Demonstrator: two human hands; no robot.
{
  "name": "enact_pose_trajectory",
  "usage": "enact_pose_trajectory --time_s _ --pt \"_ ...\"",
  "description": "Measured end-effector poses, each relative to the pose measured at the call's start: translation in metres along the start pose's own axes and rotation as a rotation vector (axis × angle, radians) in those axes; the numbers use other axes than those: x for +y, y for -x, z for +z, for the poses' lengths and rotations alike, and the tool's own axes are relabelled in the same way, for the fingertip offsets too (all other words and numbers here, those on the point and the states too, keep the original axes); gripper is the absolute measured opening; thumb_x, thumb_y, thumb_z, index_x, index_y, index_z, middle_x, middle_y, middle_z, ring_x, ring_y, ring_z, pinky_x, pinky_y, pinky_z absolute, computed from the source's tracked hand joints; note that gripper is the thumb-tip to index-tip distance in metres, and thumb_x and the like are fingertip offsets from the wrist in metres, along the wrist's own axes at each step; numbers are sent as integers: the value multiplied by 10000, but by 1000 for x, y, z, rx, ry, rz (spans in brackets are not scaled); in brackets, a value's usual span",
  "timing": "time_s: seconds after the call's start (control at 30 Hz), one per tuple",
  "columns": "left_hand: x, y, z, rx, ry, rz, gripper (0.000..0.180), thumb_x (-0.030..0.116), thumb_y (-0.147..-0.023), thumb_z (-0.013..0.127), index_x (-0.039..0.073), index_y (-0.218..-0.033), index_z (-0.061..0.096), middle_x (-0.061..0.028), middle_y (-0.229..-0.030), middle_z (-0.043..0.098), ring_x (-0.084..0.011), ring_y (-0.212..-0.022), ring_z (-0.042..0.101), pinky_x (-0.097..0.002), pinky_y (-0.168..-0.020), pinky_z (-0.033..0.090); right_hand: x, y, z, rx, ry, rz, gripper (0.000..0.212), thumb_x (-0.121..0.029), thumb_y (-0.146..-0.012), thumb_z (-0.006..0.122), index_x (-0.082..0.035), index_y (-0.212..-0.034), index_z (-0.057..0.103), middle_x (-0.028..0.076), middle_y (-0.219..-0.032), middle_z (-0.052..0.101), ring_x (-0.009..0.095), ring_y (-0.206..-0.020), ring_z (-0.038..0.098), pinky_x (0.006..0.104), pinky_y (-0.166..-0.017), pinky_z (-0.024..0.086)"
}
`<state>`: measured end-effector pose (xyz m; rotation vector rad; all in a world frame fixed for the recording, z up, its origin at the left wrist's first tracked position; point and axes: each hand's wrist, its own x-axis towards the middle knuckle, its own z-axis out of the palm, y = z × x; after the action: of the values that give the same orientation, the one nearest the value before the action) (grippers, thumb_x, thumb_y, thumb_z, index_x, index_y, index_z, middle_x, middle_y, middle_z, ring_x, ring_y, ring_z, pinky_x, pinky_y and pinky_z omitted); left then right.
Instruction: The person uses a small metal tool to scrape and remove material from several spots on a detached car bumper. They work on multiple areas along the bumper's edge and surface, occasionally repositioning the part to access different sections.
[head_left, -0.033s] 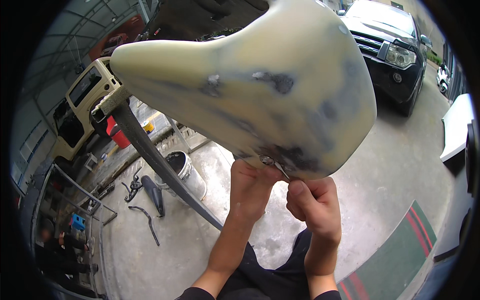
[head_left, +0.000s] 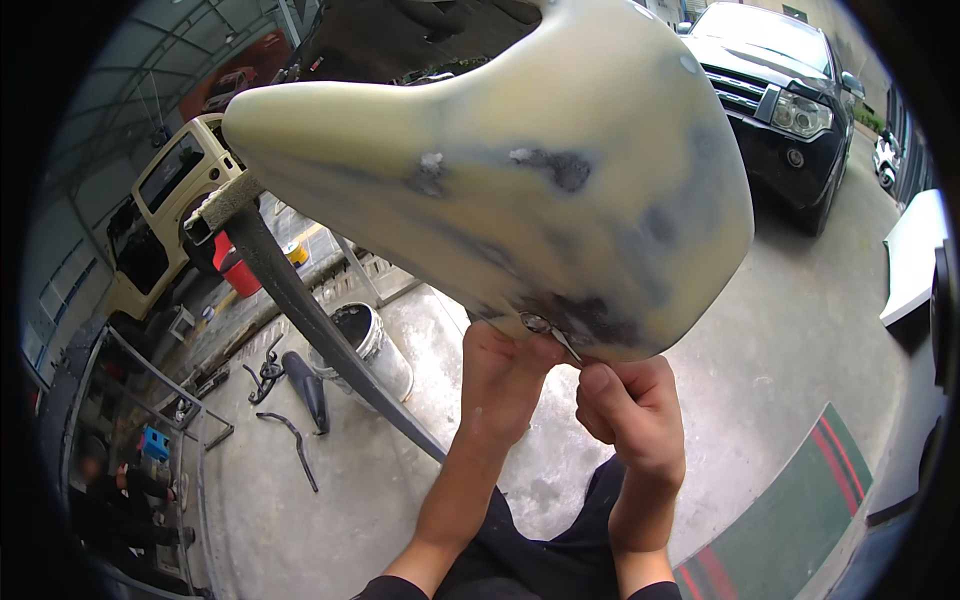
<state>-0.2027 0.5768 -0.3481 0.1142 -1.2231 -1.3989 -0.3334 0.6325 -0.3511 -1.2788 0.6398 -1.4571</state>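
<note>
While your right hand (head_left: 632,415) pinches a thin metal blade (head_left: 562,341) between thumb and curled fingers, its tip sits right at the lower edge of the cream-coloured body panel (head_left: 520,170), which hangs tilted just above both hands. Your left hand (head_left: 505,375) presses up against that same underside, fingers hidden behind the panel, so you cannot tell from here how they are spread; they lie just beside the blade. That closeness is the first risk: if the blade skates off the edge, it would likely run toward your left thumb.

Pushing too hard is the second. Dark patches already show through the pale coat near the blade and higher up the panel, and a steep angle could gouge the surface there rather than lift what you want.

Beyond your hands, the panel seems carried on a dark slanted stand arm (head_left: 310,320) with a clamp at the top. Upward force from your left hand could rock or slide the panel off it.

Farther down, a metal bucket (head_left: 375,345) and loose dark parts (head_left: 300,390) lie on the concrete floor (head_left: 770,350); stepping back could trip you. Well apart, a black car (head_left: 775,100) and a beige vehicle (head_left: 175,215) stand parked.
</note>
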Motion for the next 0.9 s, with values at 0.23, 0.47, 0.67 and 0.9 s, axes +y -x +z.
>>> enact_pose_trajectory --time_s 0.23,0.47,0.67,0.9 --pt "-3 -2 -3 -37 50 9 389 280 -852 664 -16 -1083 564 -105 -1055 633 -215 -932 638 -343 -781 543 -8 4 4 76 151 -25 338 -211 -921 581 37 -691 585 -10 -527 476 59 -510 384 244 -456 309" --pt "-9 0 -7 -43 99 -9 300 223 -860 673 -10 -1032 595 -88 -989 639 -183 -882 634 -346 -740 559 -13 6 28 248 352 -170 211 -151 -898 608 53 -923 659 26 -538 522 62 -508 413 241 -464 335" --pt "-5 -2 -10 -43 60 -57 279 211 -875 655 -21 -1019 598 -99 -980 648 -188 -862 641 -351 -743 558 -9 5 19 153 220 -78 297 -172 -902 606 57 -711 617 30 -539 532 63 -505 432 239 -464 349" --pt "-4 -1 -6 -22 45 -23 340 229 -884 625 -50 -1064 554 -168 -948 655 -283 -792 673 -374 -715 571 0 7 12 146 145 -79 395 -217 -930 572 28 -621 555 -11 -523 496 47 -496 394 232 -448 316"
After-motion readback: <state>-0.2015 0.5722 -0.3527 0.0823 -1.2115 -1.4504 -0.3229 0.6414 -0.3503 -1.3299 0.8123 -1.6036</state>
